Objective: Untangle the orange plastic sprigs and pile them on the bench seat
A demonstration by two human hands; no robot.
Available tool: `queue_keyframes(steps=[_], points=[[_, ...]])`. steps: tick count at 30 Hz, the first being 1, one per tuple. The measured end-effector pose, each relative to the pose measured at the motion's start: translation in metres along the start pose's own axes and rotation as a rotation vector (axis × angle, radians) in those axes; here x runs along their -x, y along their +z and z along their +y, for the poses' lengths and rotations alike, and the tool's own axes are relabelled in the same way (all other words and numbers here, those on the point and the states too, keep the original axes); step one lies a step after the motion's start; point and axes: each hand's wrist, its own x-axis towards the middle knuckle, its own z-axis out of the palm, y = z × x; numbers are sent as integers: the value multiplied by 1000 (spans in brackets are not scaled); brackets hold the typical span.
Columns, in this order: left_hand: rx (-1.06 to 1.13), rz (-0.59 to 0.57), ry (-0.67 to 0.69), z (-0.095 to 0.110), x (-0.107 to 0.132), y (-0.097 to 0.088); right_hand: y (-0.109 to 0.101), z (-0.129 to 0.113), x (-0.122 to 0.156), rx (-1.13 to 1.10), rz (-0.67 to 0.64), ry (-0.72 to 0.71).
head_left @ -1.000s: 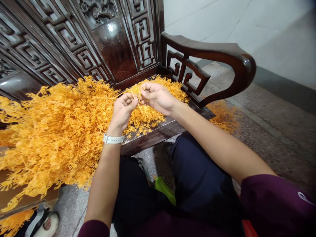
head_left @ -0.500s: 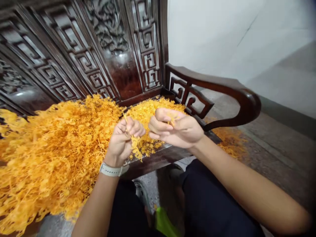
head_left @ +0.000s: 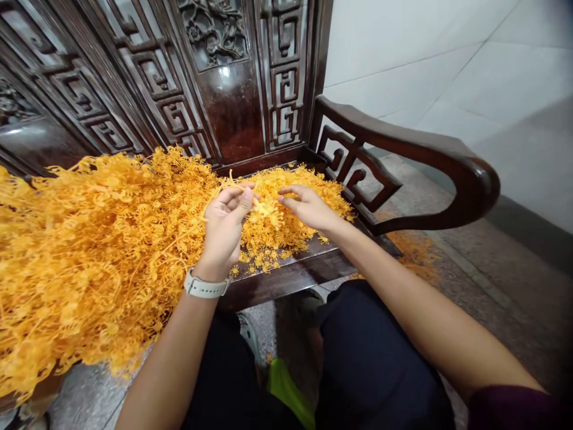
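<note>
The left hand [head_left: 222, 227] pinches a sprig [head_left: 267, 214] in its fingers [head_left: 245, 202]. The right hand [head_left: 308, 209], fingers apart, hovers over the pile [head_left: 298, 237].

The left edge crops the orange heap [head_left: 102, 239].

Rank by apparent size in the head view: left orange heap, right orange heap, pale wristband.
1. Left orange heap, cut off by the frame edge
2. Right orange heap, partly behind the hands
3. Pale wristband
</note>
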Motion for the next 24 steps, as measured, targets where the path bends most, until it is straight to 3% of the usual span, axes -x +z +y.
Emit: queue_keyframes(steps=[3, 7, 11, 16, 19, 22, 24], points=[[-5, 26, -10, 1, -1, -3, 0, -8, 6, 118, 0, -153], [-19, 10, 69, -2, -2, -5, 3, -38, 30, -58, -30, -224], [-45, -32, 161, -4, 0, -3, 13, -57, 48, -207, -240, -222], [-65, -99, 197, -2, 3, 1, 18, -58, 49, -384, -187, -204], [43, -150, 52, 2, 6, 5, 17, -61, 51, -524, -223, -176], [250, -246, -162, 6, 8, 8, 16, -66, 57, -701, -386, -141], [349, -300, -214, 8, 11, 9, 16, -69, 60, -762, -459, -144]])
